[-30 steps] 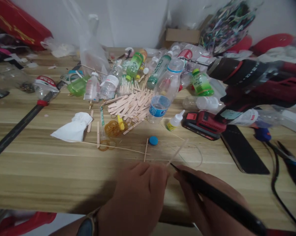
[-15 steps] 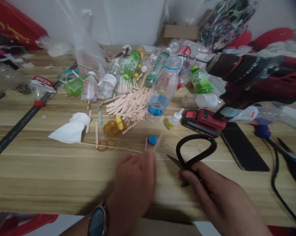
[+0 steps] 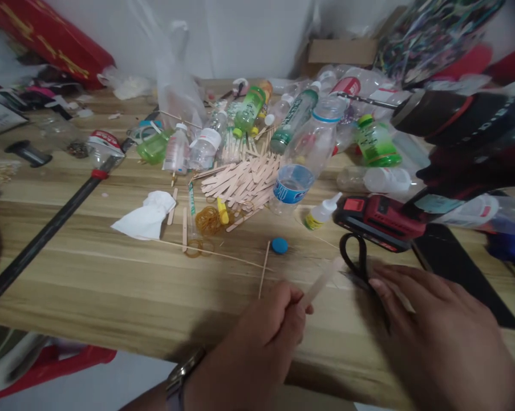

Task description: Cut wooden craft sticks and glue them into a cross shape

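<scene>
Table: wooden, and we see it crowded at the back with plastic bottles.
Black rod: slants across our left side.
Drill: blocks our far right, its battery just beyond the scissors.
Right hand: blurred, fingers partly straightened against the scissors; we cannot tell whether it has hold of them.
Left hand: closed, pinching the pale stick between thumb and fingers.
Clear bottle: stands ahead of our left hand, beside the heap of sticks.
Phone: flat, partly hidden from us by our right hand.
Scissors: black loop near the drill; we cannot make out the blades.
Tissue: crumpled, left of the heap.
Glue bottle: upright, between clear bottle and drill.
Pale stick: juts from our left fist toward the scissors.
Blue cap: just beyond that fist.
</scene>
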Motion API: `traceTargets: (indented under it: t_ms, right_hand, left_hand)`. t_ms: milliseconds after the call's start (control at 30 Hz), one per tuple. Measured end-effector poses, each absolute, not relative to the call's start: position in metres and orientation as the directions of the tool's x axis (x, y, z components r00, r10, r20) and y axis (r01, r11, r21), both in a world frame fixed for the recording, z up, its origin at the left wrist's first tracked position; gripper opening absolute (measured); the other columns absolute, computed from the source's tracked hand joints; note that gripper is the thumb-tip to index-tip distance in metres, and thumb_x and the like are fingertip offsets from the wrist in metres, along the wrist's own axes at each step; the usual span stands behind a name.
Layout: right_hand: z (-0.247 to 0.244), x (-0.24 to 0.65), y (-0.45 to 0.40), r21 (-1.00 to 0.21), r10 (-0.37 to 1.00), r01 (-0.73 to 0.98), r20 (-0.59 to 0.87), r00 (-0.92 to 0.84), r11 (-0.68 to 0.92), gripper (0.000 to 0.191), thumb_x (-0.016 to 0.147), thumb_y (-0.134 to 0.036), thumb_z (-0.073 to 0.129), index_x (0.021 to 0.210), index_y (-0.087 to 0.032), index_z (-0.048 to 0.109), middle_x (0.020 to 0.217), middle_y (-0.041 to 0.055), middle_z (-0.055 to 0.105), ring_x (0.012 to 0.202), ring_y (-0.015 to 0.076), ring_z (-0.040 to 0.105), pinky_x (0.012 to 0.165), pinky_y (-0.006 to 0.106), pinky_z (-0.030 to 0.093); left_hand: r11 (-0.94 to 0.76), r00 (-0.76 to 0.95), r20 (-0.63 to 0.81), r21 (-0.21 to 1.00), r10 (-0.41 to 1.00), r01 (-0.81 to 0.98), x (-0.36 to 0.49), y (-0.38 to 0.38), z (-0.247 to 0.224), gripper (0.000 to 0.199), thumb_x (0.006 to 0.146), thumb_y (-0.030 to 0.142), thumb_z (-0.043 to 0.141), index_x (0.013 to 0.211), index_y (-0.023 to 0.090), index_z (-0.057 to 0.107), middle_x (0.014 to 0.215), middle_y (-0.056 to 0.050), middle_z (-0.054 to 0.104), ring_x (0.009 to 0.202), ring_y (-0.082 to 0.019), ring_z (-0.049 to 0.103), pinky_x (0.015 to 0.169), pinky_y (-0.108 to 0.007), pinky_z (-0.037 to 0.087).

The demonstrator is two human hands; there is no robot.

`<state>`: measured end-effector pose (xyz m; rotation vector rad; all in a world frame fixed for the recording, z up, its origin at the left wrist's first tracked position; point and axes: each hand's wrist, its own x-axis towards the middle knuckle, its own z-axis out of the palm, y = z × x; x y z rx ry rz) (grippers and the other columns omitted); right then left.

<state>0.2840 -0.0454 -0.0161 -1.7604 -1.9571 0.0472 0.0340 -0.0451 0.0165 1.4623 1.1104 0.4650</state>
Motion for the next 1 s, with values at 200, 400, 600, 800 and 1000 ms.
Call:
traceTargets:
  t_ms: [200,400,600,800,1000]
  right_hand:
    - [-0.011,0.216,-0.06,-0.859,0.989,0.491,0.107,-0.101,0.144,0.025,0.096,-0.038,0.052,0.106,-0.031,0.074,0.105,0.0029,0.078,0.094,0.0225,0.074,0.075,0.03,0.061]
    - [-0.018,0.209,-0.041,-0.999,0.994,0.016,-0.05,0.096,-0.052,0.027,0.097,-0.045,0.053,0.099,-0.028,0.073,0.066,-0.0009,0.067,0.062,0.0144,0.065,0.059,0.024,0.053]
    - [-0.032,0.209,-0.03,-0.995,0.992,0.018,-0.101,0.074,-0.103,0.038,0.097,-0.051,0.048,0.111,-0.021,0.066,0.054,-0.0063,0.038,0.047,0.0132,0.034,0.044,0.026,0.025]
    - [-0.033,0.212,-0.029,-0.967,0.97,-0.1,-0.24,0.034,-0.236,0.042,0.093,-0.057,0.049,0.098,-0.024,0.074,0.066,-0.0009,0.041,0.063,0.019,0.039,0.059,0.032,0.036]
    - [-0.019,0.203,-0.028,-0.885,0.945,-0.343,-0.325,-0.024,-0.313,0.034,0.086,-0.055,0.06,0.089,-0.022,0.067,0.059,-0.0055,0.032,0.055,0.0143,0.028,0.05,0.027,0.028]
  left_hand:
    - [0.041,0.57,-0.295,0.909,0.767,0.415,0.049,-0.045,0.02,0.025,0.101,0.026,0.032,0.098,0.021,0.057,0.073,0.001,0.06,0.063,-0.015,0.057,0.057,-0.024,0.046]
    - [-0.373,0.485,-0.049,0.574,0.873,0.729,0.022,-0.03,0.009,0.018,0.097,0.015,0.047,0.102,0.019,0.063,0.096,-0.005,0.07,0.088,-0.023,0.064,0.08,-0.037,0.053]
    - [-0.598,0.599,0.028,0.106,0.801,0.795,-0.01,0.005,-0.017,0.019,0.091,0.004,0.054,0.099,0.016,0.067,0.102,-0.01,0.066,0.098,-0.028,0.056,0.084,-0.044,0.05]
    - [-0.615,0.609,0.084,0.11,0.789,0.781,-0.007,0.008,-0.014,0.021,0.092,0.003,0.047,0.089,0.016,0.063,0.088,-0.007,0.064,0.086,-0.026,0.057,0.077,-0.041,0.051]
    - [-0.617,0.565,0.249,0.349,0.787,0.706,0.009,-0.007,0.024,0.022,0.095,0.005,0.042,0.091,0.017,0.059,0.084,-0.005,0.064,0.079,-0.024,0.059,0.07,-0.037,0.05]
